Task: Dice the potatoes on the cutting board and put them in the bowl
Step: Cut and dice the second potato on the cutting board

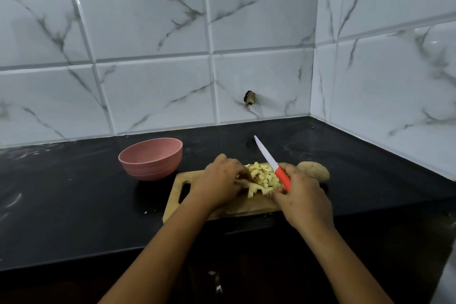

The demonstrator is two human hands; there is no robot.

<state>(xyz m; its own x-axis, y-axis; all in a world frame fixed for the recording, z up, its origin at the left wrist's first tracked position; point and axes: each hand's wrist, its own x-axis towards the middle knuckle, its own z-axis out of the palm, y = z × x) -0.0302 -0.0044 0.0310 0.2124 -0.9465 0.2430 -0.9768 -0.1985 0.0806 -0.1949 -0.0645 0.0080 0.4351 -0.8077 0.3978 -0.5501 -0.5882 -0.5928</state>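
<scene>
White tiled wall (pixel 148 32) fills the upper frame, black counter (pixel 74 205) below it. Both forearms reach in from the bottom edge. Wooden cutting board (pixel 246 207) sits centre frame, pink bowl (pixel 150 159) just beside its upper-left corner. Left hand (pixel 219 180) is palm down, fingers bent onto the left edge of the diced potato pile (pixel 264 177); can't tell if it pinches any. Right hand (pixel 303 195) wraps the red handle of the knife (pixel 274 165), white blade angled up-left above the pile. The pile lies between the hands. Whole potato (pixel 313 171) sits right of the board, behind the right hand.
</scene>
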